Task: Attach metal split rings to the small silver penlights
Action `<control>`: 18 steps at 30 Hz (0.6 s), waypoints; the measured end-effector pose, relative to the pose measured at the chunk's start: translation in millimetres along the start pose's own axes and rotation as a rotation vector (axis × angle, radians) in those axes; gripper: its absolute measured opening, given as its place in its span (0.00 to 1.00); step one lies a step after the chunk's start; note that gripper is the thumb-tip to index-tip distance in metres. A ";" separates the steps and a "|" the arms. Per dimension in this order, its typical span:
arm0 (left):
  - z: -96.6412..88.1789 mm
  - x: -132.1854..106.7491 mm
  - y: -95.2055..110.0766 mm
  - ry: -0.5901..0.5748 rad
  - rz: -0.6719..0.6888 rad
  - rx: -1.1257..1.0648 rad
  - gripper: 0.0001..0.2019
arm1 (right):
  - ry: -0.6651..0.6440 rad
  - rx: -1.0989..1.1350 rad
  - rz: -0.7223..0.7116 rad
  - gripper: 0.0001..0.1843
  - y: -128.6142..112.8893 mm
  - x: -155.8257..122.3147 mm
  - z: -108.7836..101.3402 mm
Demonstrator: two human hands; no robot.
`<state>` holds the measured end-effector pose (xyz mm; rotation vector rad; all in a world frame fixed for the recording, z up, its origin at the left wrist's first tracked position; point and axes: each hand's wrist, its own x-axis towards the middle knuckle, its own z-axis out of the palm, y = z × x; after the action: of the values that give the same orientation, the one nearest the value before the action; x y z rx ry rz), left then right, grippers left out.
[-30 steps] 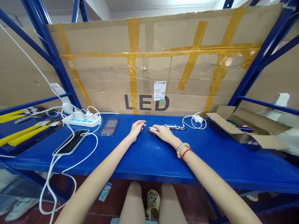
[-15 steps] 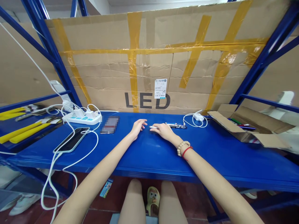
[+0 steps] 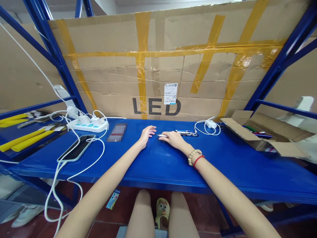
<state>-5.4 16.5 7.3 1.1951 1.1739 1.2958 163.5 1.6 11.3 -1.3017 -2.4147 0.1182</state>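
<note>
My left hand point(image 3: 146, 135) rests on its edge on the blue table point(image 3: 158, 165). Its fingers are apart and nothing is in them. Just to its right, my right hand point(image 3: 173, 138) is closed around a pen point(image 3: 162, 135), whose pale end sticks out to the left past the thumb and fingers; the rest is hidden by the hand. Behind the right hand, several pens point(image 3: 187, 133) lie side by side on the table. A beaded bracelet and a red cord circle the right wrist.
On the left are a white power strip point(image 3: 88, 125), a phone point(image 3: 76, 148) with white cables across it, and a blurred flat object point(image 3: 117, 133). A coiled cable point(image 3: 210, 125) and an open cardboard box point(image 3: 250, 132) with pens stand right. A large cardboard sheet point(image 3: 111, 79) backs the table.
The fingers of my left hand have straightened and spread slightly. My right hand keeps its hold on the pen with hardly any movement.
</note>
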 end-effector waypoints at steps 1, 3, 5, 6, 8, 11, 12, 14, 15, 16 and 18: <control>-0.1 0.6 -0.7 0.002 0.002 0.003 0.17 | -0.004 -0.003 -0.004 0.18 0.4 0.1 0.4; -0.3 1.6 -1.9 0.002 0.008 0.011 0.18 | -0.006 -0.007 -0.012 0.18 1.1 0.2 0.9; -0.7 2.3 -2.9 0.002 0.013 0.014 0.18 | -0.001 -0.006 -0.014 0.18 1.6 0.3 1.2; -0.8 2.5 -3.2 0.002 0.015 0.014 0.18 | 0.000 -0.005 -0.013 0.18 1.7 0.2 1.4; -0.9 2.9 -3.6 0.005 0.016 0.015 0.18 | -0.005 -0.003 -0.009 0.19 1.7 0.1 1.7; -0.9 3.2 -3.6 0.012 0.014 0.021 0.19 | -0.018 -0.004 -0.006 0.18 1.3 0.1 2.3; -0.8 3.2 -3.5 0.014 0.013 0.022 0.19 | -0.020 -0.003 -0.006 0.18 1.2 0.1 2.4; -0.9 3.1 -3.1 0.012 0.007 0.017 0.18 | -0.023 0.002 -0.005 0.18 1.1 0.2 2.5; -1.0 3.1 -3.0 0.011 0.005 0.015 0.18 | -0.024 0.005 -0.005 0.17 1.1 0.3 2.4; -1.2 3.1 -2.9 0.010 0.004 0.012 0.18 | -0.026 0.008 -0.005 0.17 1.2 0.2 2.3; -1.6 3.3 -3.1 0.008 0.004 0.009 0.17 | -0.026 0.015 -0.009 0.16 1.4 0.0 1.9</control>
<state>-6.9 19.9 4.3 1.2010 1.1849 1.3007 163.8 2.6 9.2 -1.2898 -2.4364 0.1519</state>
